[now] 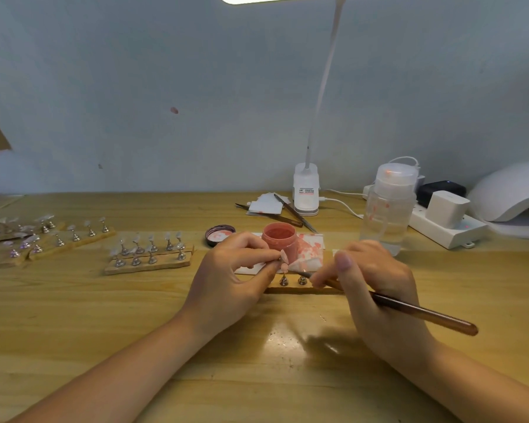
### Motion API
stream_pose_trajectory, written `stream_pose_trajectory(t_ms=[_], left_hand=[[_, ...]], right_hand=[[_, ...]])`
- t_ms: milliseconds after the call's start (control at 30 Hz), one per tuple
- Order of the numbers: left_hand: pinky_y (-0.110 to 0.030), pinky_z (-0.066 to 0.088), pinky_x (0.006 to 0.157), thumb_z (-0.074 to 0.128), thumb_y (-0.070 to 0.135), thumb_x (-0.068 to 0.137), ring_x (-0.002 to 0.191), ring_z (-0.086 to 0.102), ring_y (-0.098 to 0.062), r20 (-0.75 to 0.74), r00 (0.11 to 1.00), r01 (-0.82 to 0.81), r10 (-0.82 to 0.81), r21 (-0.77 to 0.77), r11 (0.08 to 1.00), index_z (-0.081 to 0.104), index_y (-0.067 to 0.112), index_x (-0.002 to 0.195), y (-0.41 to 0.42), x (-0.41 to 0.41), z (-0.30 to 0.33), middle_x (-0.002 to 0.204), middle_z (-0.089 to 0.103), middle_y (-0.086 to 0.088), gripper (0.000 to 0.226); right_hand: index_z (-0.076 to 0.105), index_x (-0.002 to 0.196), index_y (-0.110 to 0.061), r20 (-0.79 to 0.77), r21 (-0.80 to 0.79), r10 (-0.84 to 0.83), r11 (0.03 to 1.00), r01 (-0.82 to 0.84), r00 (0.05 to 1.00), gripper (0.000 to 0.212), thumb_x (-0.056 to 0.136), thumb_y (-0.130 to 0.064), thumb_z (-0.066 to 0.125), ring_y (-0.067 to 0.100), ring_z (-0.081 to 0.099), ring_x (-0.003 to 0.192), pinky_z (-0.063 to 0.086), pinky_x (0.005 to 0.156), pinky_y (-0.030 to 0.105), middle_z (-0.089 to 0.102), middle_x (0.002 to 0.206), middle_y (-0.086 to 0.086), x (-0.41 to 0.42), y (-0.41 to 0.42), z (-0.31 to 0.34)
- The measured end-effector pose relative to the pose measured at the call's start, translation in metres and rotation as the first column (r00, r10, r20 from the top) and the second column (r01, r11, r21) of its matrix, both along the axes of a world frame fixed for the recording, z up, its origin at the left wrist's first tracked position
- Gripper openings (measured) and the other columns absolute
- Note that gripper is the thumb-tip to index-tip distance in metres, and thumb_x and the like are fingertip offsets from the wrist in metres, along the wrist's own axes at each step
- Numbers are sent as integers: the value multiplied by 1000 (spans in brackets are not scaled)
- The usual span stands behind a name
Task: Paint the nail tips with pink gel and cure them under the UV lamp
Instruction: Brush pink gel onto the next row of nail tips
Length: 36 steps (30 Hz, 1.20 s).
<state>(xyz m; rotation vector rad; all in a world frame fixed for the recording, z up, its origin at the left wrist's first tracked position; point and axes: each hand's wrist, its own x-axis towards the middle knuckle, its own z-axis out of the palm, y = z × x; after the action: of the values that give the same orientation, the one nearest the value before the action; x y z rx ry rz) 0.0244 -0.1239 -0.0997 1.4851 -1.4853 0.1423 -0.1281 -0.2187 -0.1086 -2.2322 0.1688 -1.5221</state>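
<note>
Your left hand (pixel 239 270) pinches a nail tip (pixel 284 257) between thumb and forefinger, fingers curled tight around it, just in front of the open pink gel jar (pixel 280 239). Your right hand (pixel 370 282) grips the brush (pixel 409 309) pen-style, fingers closed on the handle, bristles touching the tip. The holder strip (pixel 300 289) lies on the bench (pixel 135 315) between your hands. The UV lamp (pixel 510 196) sits at 2 o'clock, and clear tips on stands (pixel 148 253) at 10 o'clock.
</note>
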Motion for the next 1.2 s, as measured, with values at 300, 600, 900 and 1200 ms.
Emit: stream_pose_trajectory(t_ms=[300,600,900,1200], left_hand=[[-13,44,66,71,0,75,81,55,-5,-5,1000,7,-7,0,1000,69,21,93,0,0,1,81,62,6,28],[-7,41,73,72,2,72,86,55,-4,-46,999,-5,3,-30,1000,71,20,88,0,2,1,86,60,7,23],[-9,44,71,74,2,70,85,58,-4,-109,994,3,-8,-51,999,69,20,77,0,1,1,87,63,10,20],[-10,41,64,75,3,69,74,55,-3,-82,996,29,-33,-48,998,71,13,81,0,2,1,76,63,8,16]], right_hand=[[69,75,-18,-19,-37,-15,999,15,1000,48,97,-40,32,1,56,70,43,68,29,62,70,-13,1,2,2],[69,76,-19,-35,24,-12,1000,13,999,31,87,-41,51,4,60,67,47,67,28,67,68,-7,-4,4,6],[65,87,-23,-19,216,117,970,-111,993,17,82,-37,58,-3,64,69,48,61,10,69,79,-12,-3,10,10],[54,92,-31,-32,61,93,994,-91,995,18,91,-43,42,-6,62,78,49,68,10,60,85,-22,2,10,10]])
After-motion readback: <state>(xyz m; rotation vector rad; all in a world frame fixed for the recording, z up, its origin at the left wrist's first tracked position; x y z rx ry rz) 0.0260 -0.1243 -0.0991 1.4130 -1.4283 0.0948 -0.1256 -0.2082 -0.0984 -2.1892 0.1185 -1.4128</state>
